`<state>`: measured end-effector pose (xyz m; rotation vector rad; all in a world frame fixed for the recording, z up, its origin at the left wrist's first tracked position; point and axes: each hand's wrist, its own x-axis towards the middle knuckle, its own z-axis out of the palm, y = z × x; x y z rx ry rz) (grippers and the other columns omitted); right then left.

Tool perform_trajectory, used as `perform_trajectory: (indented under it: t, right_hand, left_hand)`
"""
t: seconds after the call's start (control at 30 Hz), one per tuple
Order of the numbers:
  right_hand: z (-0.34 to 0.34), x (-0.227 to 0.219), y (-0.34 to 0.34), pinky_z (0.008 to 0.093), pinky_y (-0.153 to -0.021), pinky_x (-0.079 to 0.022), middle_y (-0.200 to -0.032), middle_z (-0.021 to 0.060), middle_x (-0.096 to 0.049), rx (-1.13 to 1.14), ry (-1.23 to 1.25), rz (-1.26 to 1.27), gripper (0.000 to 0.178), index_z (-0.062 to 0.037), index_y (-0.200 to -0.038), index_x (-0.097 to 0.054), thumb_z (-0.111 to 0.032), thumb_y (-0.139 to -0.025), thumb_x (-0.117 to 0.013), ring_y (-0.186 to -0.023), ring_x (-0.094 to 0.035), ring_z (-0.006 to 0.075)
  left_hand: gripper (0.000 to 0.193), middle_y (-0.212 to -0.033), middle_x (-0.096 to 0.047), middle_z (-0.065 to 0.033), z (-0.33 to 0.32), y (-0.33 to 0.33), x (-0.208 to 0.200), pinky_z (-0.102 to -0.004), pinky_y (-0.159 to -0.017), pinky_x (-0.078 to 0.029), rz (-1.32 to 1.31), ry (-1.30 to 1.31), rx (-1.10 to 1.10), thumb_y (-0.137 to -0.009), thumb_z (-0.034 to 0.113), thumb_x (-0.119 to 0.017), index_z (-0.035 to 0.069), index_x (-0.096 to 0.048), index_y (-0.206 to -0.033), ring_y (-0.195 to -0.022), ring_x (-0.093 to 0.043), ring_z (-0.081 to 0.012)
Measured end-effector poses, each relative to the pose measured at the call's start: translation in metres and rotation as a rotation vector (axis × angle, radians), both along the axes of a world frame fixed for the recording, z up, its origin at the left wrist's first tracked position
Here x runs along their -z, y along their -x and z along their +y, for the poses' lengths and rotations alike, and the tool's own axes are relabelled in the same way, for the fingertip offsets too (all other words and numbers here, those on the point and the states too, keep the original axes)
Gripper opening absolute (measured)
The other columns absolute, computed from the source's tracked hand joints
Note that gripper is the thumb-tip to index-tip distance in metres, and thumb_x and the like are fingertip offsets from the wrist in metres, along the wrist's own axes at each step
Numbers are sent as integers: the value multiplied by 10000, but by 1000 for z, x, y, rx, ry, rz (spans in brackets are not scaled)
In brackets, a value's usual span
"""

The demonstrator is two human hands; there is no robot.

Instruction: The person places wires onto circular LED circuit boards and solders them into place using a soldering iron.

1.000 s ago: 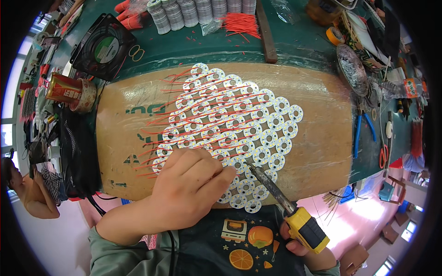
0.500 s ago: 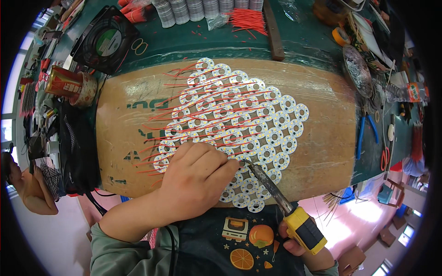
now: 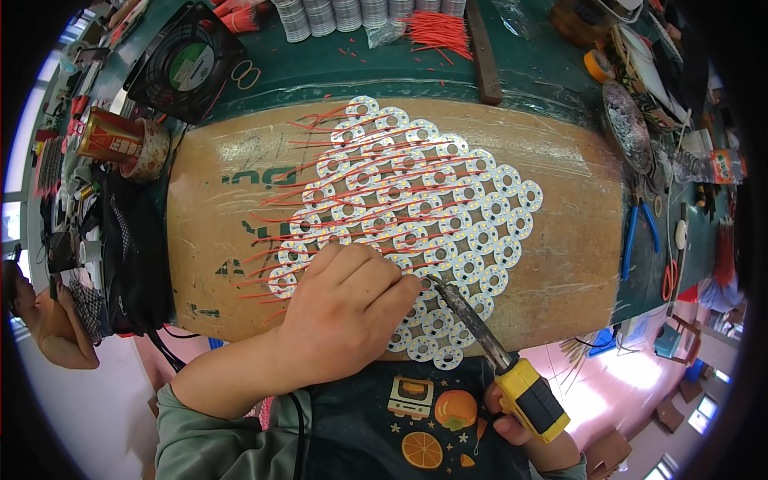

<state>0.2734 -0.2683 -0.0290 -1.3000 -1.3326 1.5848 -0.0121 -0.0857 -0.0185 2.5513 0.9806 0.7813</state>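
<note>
My left hand [image 3: 344, 308] is closed in a pinch over the lower rows of round white LED boards [image 3: 482, 238]; what its fingertips hold is hidden beneath the fingers. In my right hand [image 3: 509, 416] is a soldering iron [image 3: 532, 400] with a yellow and black handle. Its dark tip meets a board right beside my left fingertips. The ring-shaped boards lie close together in a slanted block. Thin red wires [image 3: 320, 234] run from many of them toward the left, while boards on the right and lower side show no wires.
The boards rest on a brown cardboard sheet [image 3: 572, 240] over a green table. A black fan [image 3: 188, 64] and a red tin [image 3: 112, 136] stand left. Behind are stacked discs [image 3: 320, 16], a red wire bundle [image 3: 438, 34] and a bar [image 3: 484, 64]. Blue-handled pliers [image 3: 640, 232] lie right; someone sits far left.
The whole scene has shifted slightly to the right in view. Both hands and the iron's tip keep nearly the same place against the boards.
</note>
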Motion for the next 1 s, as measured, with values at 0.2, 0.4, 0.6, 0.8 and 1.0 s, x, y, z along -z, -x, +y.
perform_trajectory:
  t: [0.2,0.4,0.6,0.8,1.0]
  right_hand:
    - [-2,-1,1,334,-613,-543,-869,104,-710,54,41,-70,533,8,-1099,-706,-408,-789,-832,-711,-710,280]
    - [4,-2,-2,308,-609,-467,-818,63,-600,-60,-34,-55,409,-35,-1079,-622,-239,-804,-846,-701,-588,180]
    - [-1,-1,-1,317,-631,-478,-812,66,-599,-22,21,-31,436,-47,-1104,-612,-249,-796,-845,-691,-582,182]
    - [7,-10,-8,304,-623,-440,-823,58,-586,-158,40,-128,516,-53,-1189,-605,-302,-805,-842,-705,-559,174]
    - [-4,-9,-1,377,-546,-501,-795,90,-667,55,4,-165,526,-36,-1040,-698,-485,-786,-801,-630,-655,317]
  left_hand:
    - [267,-842,-617,-23,2,0,-2,-344,-692,-450,8,8,4,-673,46,-725,71,-724,-939,-776,-599,-209]
    - [256,-837,-610,-20,1,0,-1,-342,-687,-441,8,21,0,-680,45,-718,72,-721,-934,-769,-592,-204]
    - [249,-830,-604,-19,0,-1,0,-344,-688,-440,4,16,-2,-681,38,-714,74,-719,-927,-769,-592,-203]
    - [245,-828,-605,-15,0,-1,-1,-342,-691,-440,7,17,-11,-680,39,-719,79,-719,-921,-771,-591,-202]
    - [245,-833,-608,-10,0,-2,-1,-346,-687,-443,9,8,-17,-680,36,-728,84,-723,-920,-771,-591,-202]
